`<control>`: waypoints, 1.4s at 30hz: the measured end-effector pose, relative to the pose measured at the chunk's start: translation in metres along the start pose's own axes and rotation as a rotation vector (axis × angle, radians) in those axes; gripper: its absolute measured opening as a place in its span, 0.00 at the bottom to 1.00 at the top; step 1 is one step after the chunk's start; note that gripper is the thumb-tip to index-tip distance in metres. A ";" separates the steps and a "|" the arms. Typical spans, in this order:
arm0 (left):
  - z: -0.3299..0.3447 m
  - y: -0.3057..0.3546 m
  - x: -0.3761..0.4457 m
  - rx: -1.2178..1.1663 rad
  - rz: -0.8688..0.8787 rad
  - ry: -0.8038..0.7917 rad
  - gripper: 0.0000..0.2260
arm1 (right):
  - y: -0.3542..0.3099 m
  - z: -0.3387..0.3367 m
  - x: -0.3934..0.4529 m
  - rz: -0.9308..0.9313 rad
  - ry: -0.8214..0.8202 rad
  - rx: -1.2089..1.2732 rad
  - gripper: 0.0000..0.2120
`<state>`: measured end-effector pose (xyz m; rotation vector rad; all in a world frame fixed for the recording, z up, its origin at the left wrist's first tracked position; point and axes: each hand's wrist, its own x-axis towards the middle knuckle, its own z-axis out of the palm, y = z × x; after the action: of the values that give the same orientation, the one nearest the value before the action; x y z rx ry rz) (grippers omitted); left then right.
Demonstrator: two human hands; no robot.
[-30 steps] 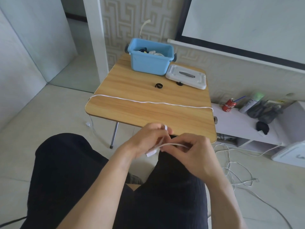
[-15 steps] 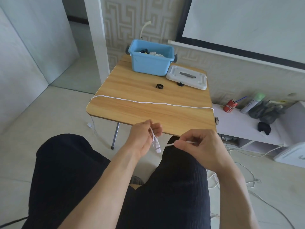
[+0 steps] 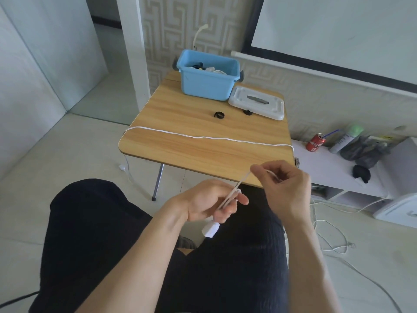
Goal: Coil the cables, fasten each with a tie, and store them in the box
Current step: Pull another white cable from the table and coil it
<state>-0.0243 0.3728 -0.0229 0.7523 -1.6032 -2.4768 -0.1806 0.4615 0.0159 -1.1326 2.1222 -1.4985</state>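
Item: white cable (image 3: 232, 192), plug end. You hold it over your lap, near the counter's near edge. Your left hand (image 3: 209, 203) has its grip curled round the first loops, the strands crossing its fingers, and the white plug (image 3: 210, 229) hangs just below that hand. Your right hand (image 3: 282, 184) pinches the cable between thumb and fingertip, drawn up and to the right, so a short taut run joins the two hands.

Remainder of same cable: one long run lies straight across the counter (image 3: 180, 152) from left edge to right edge, dropping off both sides; more slack lies loose on the floor (image 3: 334, 242) to the right.

Step in hand, as judged: coiling, at its very beginning; only a turn or two is made. The next move calls for your right hand to bring its pinch round your left fingers to lay another loop, feeding in slack evenly so the run on the counter does not snag.

Ties: two small black ties, one (image 3: 218, 115) mid-counter, one (image 3: 247, 112) just beside the white lid (image 3: 257, 102).

Box: blue box (image 3: 207, 84), far side of counter, open, already holding coiled cables. Lid lies flat to its right.
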 end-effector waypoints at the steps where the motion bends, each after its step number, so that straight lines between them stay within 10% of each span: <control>1: 0.000 0.000 0.001 -0.041 0.001 0.013 0.12 | 0.005 0.001 0.000 0.042 0.050 0.006 0.08; 7: -0.014 0.001 -0.005 -0.196 -0.014 -0.106 0.19 | 0.031 0.021 -0.022 0.179 -0.013 -0.020 0.07; 11: -0.015 0.007 0.002 -0.610 0.105 0.177 0.18 | 0.028 0.026 -0.030 0.114 -0.102 -0.002 0.02; 23: -0.040 -0.005 -0.012 -0.038 -0.163 0.150 0.18 | 0.039 0.028 -0.031 0.225 0.115 -0.042 0.08; 30: -0.047 0.007 -0.005 -1.022 0.427 0.420 0.16 | 0.034 0.023 -0.036 0.177 -0.507 -0.209 0.19; 39: -0.057 -0.004 0.005 -0.778 0.658 0.761 0.07 | 0.022 0.014 -0.039 0.124 -1.078 -0.448 0.19; 42: -0.046 -0.005 0.007 -0.523 0.527 0.838 0.06 | 0.015 0.010 -0.040 0.083 -1.047 -0.335 0.18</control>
<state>-0.0087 0.3349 -0.0445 0.9338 -0.6884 -1.7038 -0.1552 0.4868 -0.0091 -1.4587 1.6098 -0.3076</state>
